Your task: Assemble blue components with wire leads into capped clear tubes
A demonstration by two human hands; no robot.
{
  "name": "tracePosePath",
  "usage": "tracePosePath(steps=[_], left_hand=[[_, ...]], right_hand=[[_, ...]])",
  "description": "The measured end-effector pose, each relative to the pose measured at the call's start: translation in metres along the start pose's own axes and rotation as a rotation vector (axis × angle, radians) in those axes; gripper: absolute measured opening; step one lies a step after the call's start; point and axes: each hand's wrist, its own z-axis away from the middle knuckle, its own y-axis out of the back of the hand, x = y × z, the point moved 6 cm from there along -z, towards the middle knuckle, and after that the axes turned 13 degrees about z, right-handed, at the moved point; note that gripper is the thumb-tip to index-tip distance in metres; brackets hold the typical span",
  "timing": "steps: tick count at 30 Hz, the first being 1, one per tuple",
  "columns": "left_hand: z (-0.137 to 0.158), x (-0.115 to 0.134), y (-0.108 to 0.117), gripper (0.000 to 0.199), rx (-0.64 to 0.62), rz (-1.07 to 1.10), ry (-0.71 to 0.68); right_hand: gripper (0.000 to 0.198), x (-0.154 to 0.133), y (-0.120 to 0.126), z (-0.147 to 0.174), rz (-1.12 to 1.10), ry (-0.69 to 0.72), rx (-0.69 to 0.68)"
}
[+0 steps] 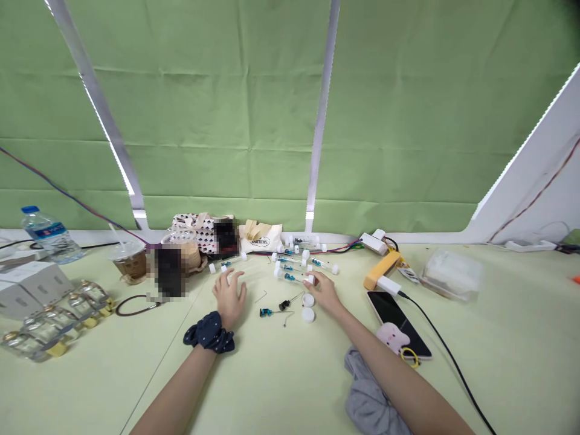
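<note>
My right hand [325, 291] has its fingertips closed on the white cap at the right end of a clear tube [296, 277]. A small blue piece with a thin stem lies inside that tube. My left hand [230, 297] hovers over or rests on the table with its fingers apart and nothing in them. Between my hands are a blue-hubbed piece with a thin metal stem [266, 312] and a black-hubbed one [285, 304]. Two round white caps [308, 315] sit just below my right fingertips. Behind them lie several similar capped tubes [325, 265].
At left stand several glass jars [43, 326], white boxes [38, 284], a water bottle [52, 235] and a cup with a straw [130, 261]. At right are a phone [399, 323], a yellow power bank [382, 270], a black cable [446, 344], a plastic box [453, 275] and grey cloth [369, 393].
</note>
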Motion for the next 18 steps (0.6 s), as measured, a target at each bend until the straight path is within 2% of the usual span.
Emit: tracePosePath(steps=[2, 4, 6, 9, 12, 14, 16, 18], left_hand=[[0.005, 0.022, -0.009, 0.033, -0.159, 0.168, -0.145], [0.011, 0.036, -0.018, 0.043, -0.317, 0.324, -0.219], [0.014, 0.04, -0.023, 0.049, -0.397, 0.425, -0.22], [0.013, 0.029, -0.031, 0.042, -0.449, 0.479, -0.124], [0.01, 0.014, -0.035, 0.03, -0.463, 0.512, -0.001], [0.007, 0.006, -0.034, 0.03, -0.429, 0.563, 0.072], [0.005, -0.001, -0.03, 0.032, -0.352, 0.622, 0.147], [0.002, -0.011, -0.025, 0.034, -0.245, 0.676, 0.219]], right_hand=[[0.03, -0.013, 0.003, 0.004, -0.069, 0.064, -0.014], [0.03, -0.027, 0.003, 0.009, -0.118, 0.133, -0.048], [0.031, -0.038, -0.002, 0.016, -0.143, 0.196, -0.101], [0.035, -0.046, -0.014, 0.019, -0.153, 0.239, -0.199], [0.044, -0.042, -0.031, 0.005, -0.223, 0.215, -0.332], [0.052, -0.038, -0.046, -0.014, -0.3, 0.178, -0.431], [0.048, -0.037, -0.06, -0.034, -0.297, 0.171, -0.474], [0.034, -0.041, -0.073, -0.052, -0.203, 0.208, -0.434]])
